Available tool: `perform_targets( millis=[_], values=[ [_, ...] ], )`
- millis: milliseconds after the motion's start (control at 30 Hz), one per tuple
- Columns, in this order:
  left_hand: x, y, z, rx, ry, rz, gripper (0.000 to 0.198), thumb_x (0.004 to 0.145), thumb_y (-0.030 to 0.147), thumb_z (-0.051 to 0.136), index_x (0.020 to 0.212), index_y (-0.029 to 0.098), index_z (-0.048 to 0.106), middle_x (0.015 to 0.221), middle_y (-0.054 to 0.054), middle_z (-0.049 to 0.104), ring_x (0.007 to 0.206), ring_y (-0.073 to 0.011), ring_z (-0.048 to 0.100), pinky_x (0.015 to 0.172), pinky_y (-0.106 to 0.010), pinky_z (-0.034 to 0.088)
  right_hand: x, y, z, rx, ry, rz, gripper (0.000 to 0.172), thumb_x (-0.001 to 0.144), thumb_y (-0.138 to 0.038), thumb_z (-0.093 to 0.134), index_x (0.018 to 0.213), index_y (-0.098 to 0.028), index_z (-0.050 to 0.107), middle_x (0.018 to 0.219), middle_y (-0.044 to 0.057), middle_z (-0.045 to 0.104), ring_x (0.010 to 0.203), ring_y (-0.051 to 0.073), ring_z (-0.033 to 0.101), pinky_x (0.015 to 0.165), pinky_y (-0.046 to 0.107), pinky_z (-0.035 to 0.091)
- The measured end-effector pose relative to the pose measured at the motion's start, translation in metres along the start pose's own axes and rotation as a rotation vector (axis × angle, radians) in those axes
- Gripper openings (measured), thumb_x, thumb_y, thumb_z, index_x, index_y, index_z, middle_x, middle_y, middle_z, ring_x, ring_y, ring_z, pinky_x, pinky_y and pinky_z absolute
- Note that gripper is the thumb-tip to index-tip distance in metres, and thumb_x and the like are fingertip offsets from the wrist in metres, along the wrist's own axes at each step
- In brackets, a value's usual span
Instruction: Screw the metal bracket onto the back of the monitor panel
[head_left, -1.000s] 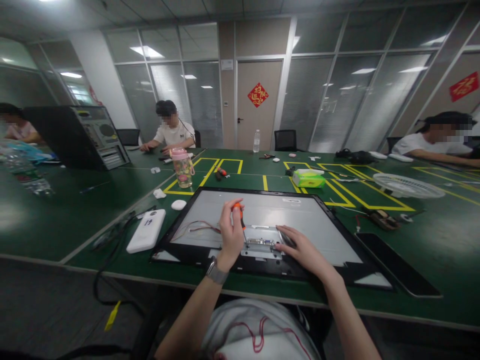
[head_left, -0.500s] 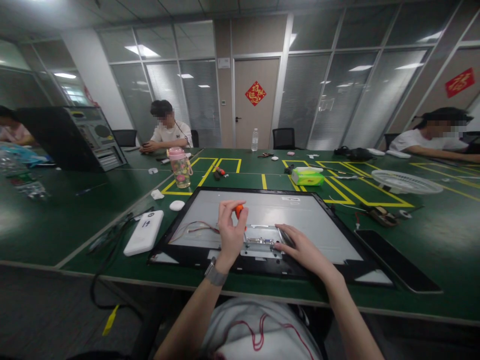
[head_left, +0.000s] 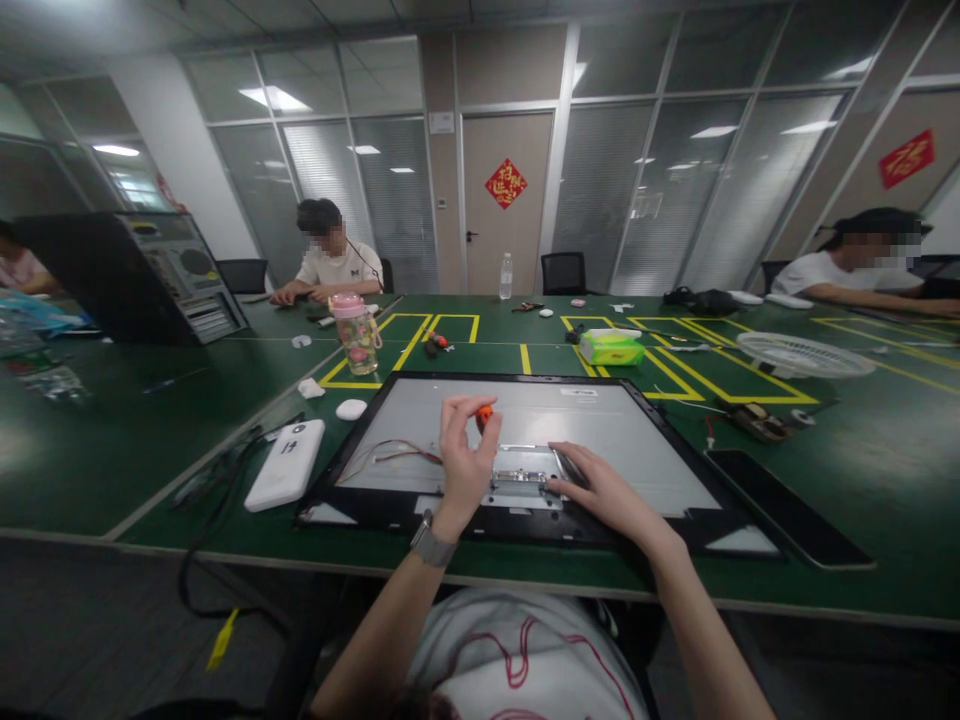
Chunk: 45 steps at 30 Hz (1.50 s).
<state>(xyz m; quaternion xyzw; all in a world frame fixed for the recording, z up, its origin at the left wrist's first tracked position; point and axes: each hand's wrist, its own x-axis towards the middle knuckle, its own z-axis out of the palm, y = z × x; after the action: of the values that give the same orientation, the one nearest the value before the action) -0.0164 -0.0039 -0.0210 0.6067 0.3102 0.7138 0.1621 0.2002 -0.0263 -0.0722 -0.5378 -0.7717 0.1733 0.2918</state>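
A display panel (head_left: 420,410) with a black frame and grey metal back lies flat before me on the green table. My left hand (head_left: 465,460) is closed round the orange handle of a screwdriver (head_left: 484,416), held upright over the panel. Its tip is hidden behind my hand. Below sits a metal bracket (head_left: 517,478) carrying small parts, near the panel's front edge. My right hand (head_left: 607,490) rests with extended fingers on the bracket's right side; what lies beneath those fingers is partly hidden. Thin wires (head_left: 397,447) run across the panel, left of my left hand.
On the left are a white power bank (head_left: 286,465), a round white case (head_left: 351,410) and a pink-lidded bottle (head_left: 354,335). A dark phone-like slab (head_left: 787,508) lies right of the panel. Behind are a green tissue pack (head_left: 611,347) and a white fan grille (head_left: 802,355). Other people sit around.
My left hand and the screwdriver have shifted slightly, the fingers turning a little round the handle. My right hand stays in place. The whole view has moved slightly.
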Motion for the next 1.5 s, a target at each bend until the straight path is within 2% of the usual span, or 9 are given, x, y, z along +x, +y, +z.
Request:
perform_targets(
  millis=[233,433,500,667,867,1067,1167,1300,1500],
  values=[
    [-0.0009,-0.0021,-0.0012,-0.146,-0.029,-0.129,0.029,0.097,0.031,0.040,0.107,0.019,0.065,0.104,-0.008,0.066,0.099,-0.0183,0.062,0.090,-0.032,0.047,-0.0010,-0.0020,-0.0010,-0.001,0.002,0.006,0.056,0.087,-0.054,0.056,0.134,-0.023,0.051,0.135,0.010,0.055,0.126,0.028,0.049,0.109,0.046,0.036],
    [0.0004,-0.0009,-0.0012,-0.006,0.021,-0.026,0.016,0.088,0.030,0.059,0.097,0.020,0.067,0.094,-0.005,0.060,0.088,-0.0156,0.058,0.080,-0.027,0.047,-0.0013,-0.0013,-0.0005,0.006,-0.004,0.010,0.056,0.087,-0.054,0.056,0.134,-0.025,0.051,0.136,0.010,0.055,0.127,0.029,0.048,0.109,0.048,0.035],
    [0.0008,-0.0002,-0.0012,0.009,0.045,-0.025,0.017,0.090,0.031,0.057,0.094,0.020,0.068,0.094,-0.005,0.058,0.088,-0.0150,0.057,0.079,-0.026,0.046,-0.0012,-0.0013,-0.0006,0.008,-0.005,0.018,0.056,0.086,-0.055,0.056,0.134,-0.025,0.051,0.136,0.009,0.054,0.128,0.029,0.047,0.110,0.047,0.035],
    [-0.0009,0.0000,-0.0005,-0.112,-0.003,-0.158,0.030,0.097,0.033,0.041,0.110,0.021,0.065,0.105,-0.007,0.066,0.097,-0.0166,0.062,0.087,-0.030,0.047,-0.0012,-0.0022,-0.0009,-0.004,-0.001,0.025,0.057,0.086,-0.054,0.056,0.134,-0.025,0.051,0.137,0.010,0.054,0.128,0.029,0.047,0.111,0.047,0.034],
    [0.0002,-0.0016,-0.0005,-0.002,0.023,-0.030,0.017,0.087,0.031,0.061,0.098,0.021,0.069,0.094,-0.004,0.060,0.085,-0.0140,0.057,0.078,-0.026,0.046,-0.0012,-0.0027,-0.0009,-0.009,-0.006,0.017,0.057,0.087,-0.054,0.056,0.134,-0.023,0.051,0.137,0.011,0.053,0.128,0.028,0.047,0.112,0.047,0.033],
    [-0.0014,0.0007,-0.0016,-0.076,-0.052,-0.093,0.033,0.097,0.031,0.038,0.116,0.022,0.063,0.107,-0.008,0.065,0.096,-0.0172,0.061,0.086,-0.031,0.047,-0.0010,0.0012,-0.0001,0.008,-0.012,0.018,0.058,0.086,-0.056,0.056,0.135,-0.025,0.050,0.138,0.009,0.053,0.129,0.028,0.046,0.112,0.048,0.031],
    [-0.0013,-0.0001,-0.0003,-0.073,-0.040,-0.098,0.029,0.095,0.030,0.046,0.118,0.022,0.062,0.104,-0.007,0.065,0.093,-0.0169,0.061,0.085,-0.030,0.047,-0.0006,0.0026,0.0003,0.000,-0.009,0.019,0.059,0.086,-0.056,0.056,0.135,-0.024,0.050,0.138,0.010,0.053,0.129,0.028,0.046,0.112,0.048,0.032],
    [0.0014,-0.0004,-0.0005,0.034,0.008,-0.005,0.018,0.086,0.029,0.061,0.101,0.021,0.068,0.098,-0.006,0.061,0.090,-0.0166,0.057,0.080,-0.028,0.047,-0.0005,0.0013,-0.0003,0.002,-0.004,0.017,0.058,0.086,-0.055,0.057,0.135,-0.025,0.050,0.137,0.009,0.054,0.128,0.029,0.047,0.111,0.048,0.033],
    [0.0001,0.0013,-0.0027,-0.105,-0.076,-0.090,0.031,0.097,0.027,0.038,0.117,0.022,0.062,0.109,-0.007,0.065,0.100,-0.0173,0.060,0.090,-0.031,0.046,-0.0007,-0.0002,0.0001,-0.005,-0.007,0.015,0.058,0.086,-0.055,0.057,0.135,-0.024,0.050,0.137,0.010,0.054,0.129,0.028,0.046,0.112,0.047,0.032]
  ],
)
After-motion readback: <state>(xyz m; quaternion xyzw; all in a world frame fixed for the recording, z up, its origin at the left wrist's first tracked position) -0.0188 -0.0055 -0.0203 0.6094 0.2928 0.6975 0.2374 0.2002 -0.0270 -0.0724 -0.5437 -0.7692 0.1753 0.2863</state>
